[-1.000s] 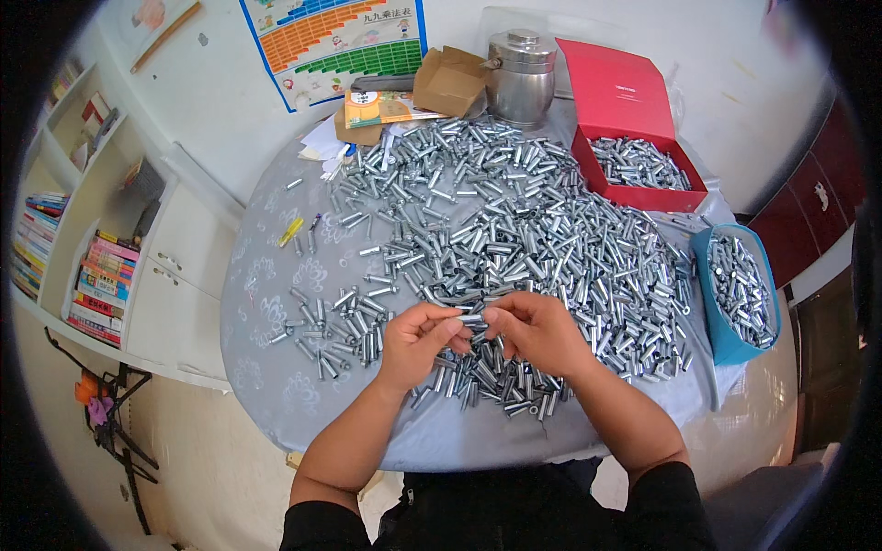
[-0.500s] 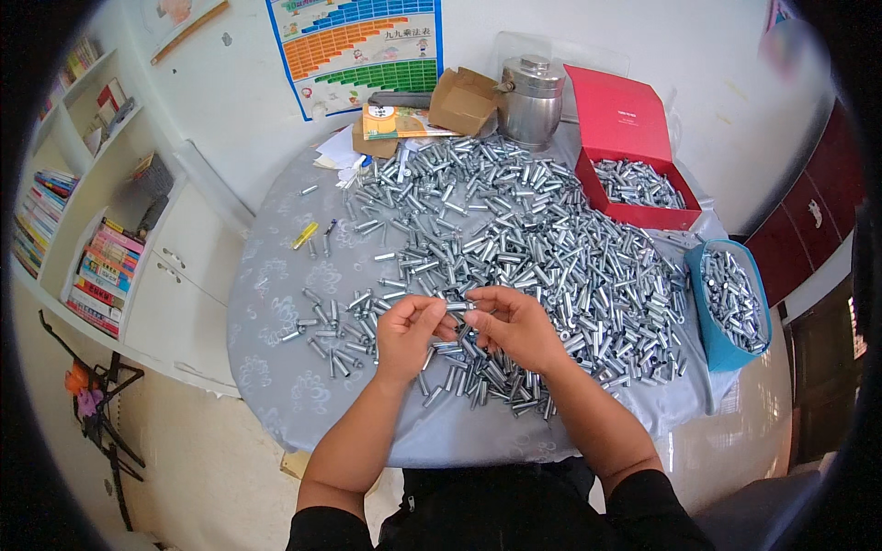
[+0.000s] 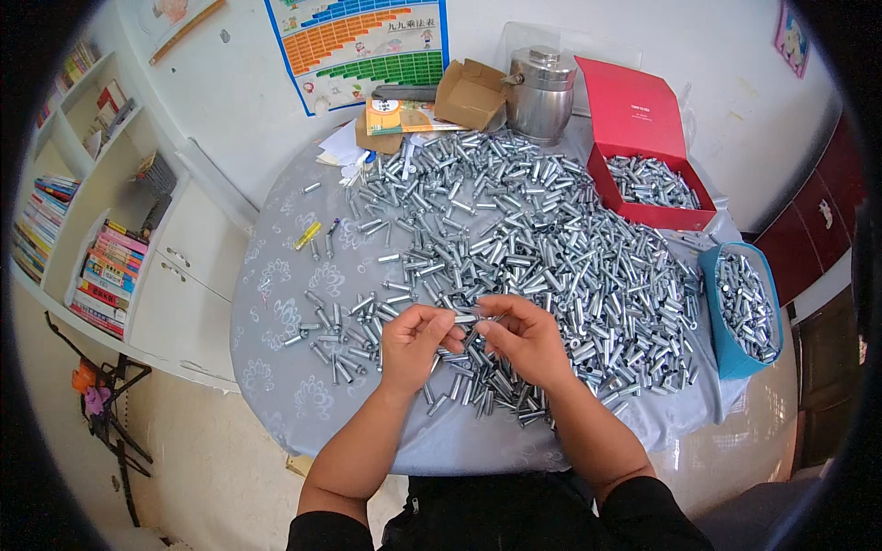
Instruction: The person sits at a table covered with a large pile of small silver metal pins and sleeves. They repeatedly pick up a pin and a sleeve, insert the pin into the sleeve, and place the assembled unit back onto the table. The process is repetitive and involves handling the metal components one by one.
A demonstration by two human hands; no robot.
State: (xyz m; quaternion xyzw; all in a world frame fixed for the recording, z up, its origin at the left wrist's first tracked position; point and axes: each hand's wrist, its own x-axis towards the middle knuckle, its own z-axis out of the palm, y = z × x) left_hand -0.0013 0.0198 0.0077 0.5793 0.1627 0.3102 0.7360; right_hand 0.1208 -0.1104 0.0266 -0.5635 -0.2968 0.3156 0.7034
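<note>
My left hand [image 3: 416, 347] is closed, with its thumb and forefinger pinching a silver metal expansion bolt [image 3: 465, 319] near the front of the table. At the bolt's right end, my right hand [image 3: 527, 342] is closed too, its thumb and fingertips gripping that end. Fingers partly hide the small part there. Below and beyond both hands spreads a wide pile of similar expansion bolts [image 3: 551, 266], made up of silver sleeves and rods lying in all directions. A looser group of bolts [image 3: 335, 340] lies left of my left hand.
A red box [image 3: 657, 214] full of bolts stands open at the back right, near a blue fabric bin [image 3: 728, 358] of bolts. Behind the pile are a steel pot [image 3: 540, 96], a cardboard box [image 3: 469, 96] and a booklet [image 3: 386, 118]. A yellow tube-like item [image 3: 309, 236] lies left.
Both hands stay together at the bolt, with the fingers slightly shifted and the bolt now lying more visibly between them. The whole view has turned a little.
</note>
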